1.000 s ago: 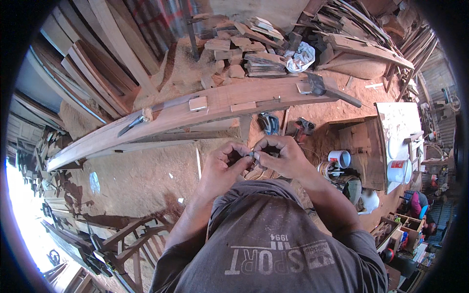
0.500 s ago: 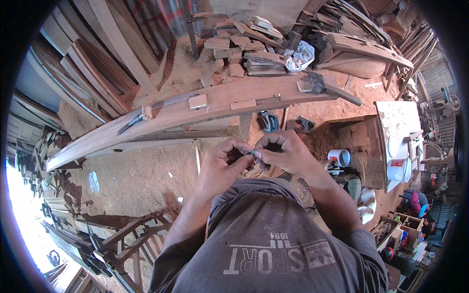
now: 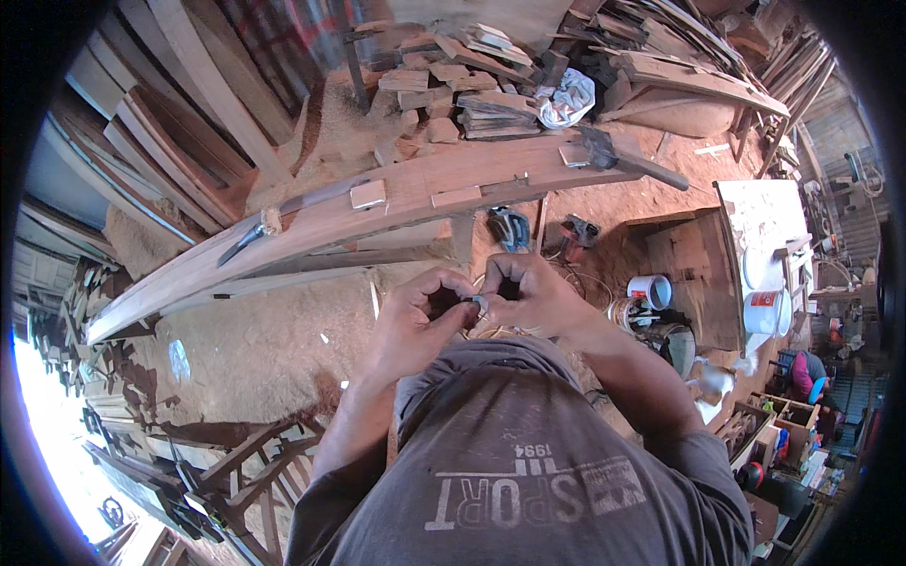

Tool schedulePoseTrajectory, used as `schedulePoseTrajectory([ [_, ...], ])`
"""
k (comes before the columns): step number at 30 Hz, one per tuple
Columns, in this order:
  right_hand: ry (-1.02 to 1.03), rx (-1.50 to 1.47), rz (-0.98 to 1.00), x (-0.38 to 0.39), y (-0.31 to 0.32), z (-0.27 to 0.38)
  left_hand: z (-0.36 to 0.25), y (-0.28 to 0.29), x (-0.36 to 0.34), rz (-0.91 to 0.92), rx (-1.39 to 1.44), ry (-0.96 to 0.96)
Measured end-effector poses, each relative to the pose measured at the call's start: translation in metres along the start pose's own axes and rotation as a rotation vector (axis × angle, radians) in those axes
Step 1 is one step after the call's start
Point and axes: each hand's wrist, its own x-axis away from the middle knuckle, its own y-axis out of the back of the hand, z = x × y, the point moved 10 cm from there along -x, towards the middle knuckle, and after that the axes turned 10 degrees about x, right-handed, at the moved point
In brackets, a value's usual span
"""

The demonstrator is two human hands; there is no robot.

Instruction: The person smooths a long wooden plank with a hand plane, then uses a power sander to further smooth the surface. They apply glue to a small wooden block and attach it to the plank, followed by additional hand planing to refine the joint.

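In front of my chest, my left hand [image 3: 420,316] and my right hand [image 3: 530,297] meet fingertip to fingertip. Between them is a tiny pale grey-blue piece [image 3: 478,299], pinched by both thumbs and forefingers; it is too small to name. Beyond my hands a long wooden beam [image 3: 411,209] runs across the view. On the beam lie small wooden blocks [image 3: 368,194], a dark-handled tool [image 3: 240,243] and, toward its right end, a hammer-like tool with a dark head [image 3: 596,149]. Neither hand touches the beam.
Two power tools [image 3: 510,229] sit on the dusty ground past my hands. White buckets [image 3: 650,291] and a wooden box [image 3: 694,274] stand at the right, with a white-topped table [image 3: 760,222] behind. Scrap wood [image 3: 500,113] is piled beyond the beam. Another person [image 3: 807,373] is at far right.
Both hands have shifted slightly left, still pinching the small piece. The whole view has moved a little, so the beam and its tools appear farther left.
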Motion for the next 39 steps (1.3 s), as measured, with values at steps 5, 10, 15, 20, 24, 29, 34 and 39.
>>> schedulePoseTrajectory([
  [5, 0.044, 0.155, -0.147, -0.008, 0.006, -0.029, 0.000, 0.002, -0.004, -0.095, -0.247, -0.097],
  [10, -0.008, 0.293, -0.249, -0.014, 0.015, -0.038, -0.021, -0.014, 0.004, -0.261, -0.748, -0.382],
  [15, -0.052, -0.140, -0.352, -0.023, 0.016, -0.070, 0.013, 0.012, -0.010, -0.366, -0.422, -0.283],
  [20, -0.046, -0.593, -0.219, -0.033, 0.006, -0.074, 0.028, 0.026, -0.022, -0.384, -0.008, -0.205],
  [24, -0.118, -0.168, -0.457, -0.056, 0.086, -0.075, 0.033, 0.038, -0.019, -0.404, 0.183, -0.208],
  [29, -0.138, 0.963, -0.604, -0.102, 0.230, -0.058, 0.054, 0.054, -0.017, -0.389, 0.146, -0.133],
  [34, -0.270, 1.194, -0.455, -0.127, 0.256, -0.092, 0.070, 0.055, -0.007, -0.389, 0.072, -0.044],
  [39, -0.213, 1.233, -0.539, -0.125, 0.254, -0.089, 0.091, 0.054, -0.005, -0.390, 0.168, -0.032],
])
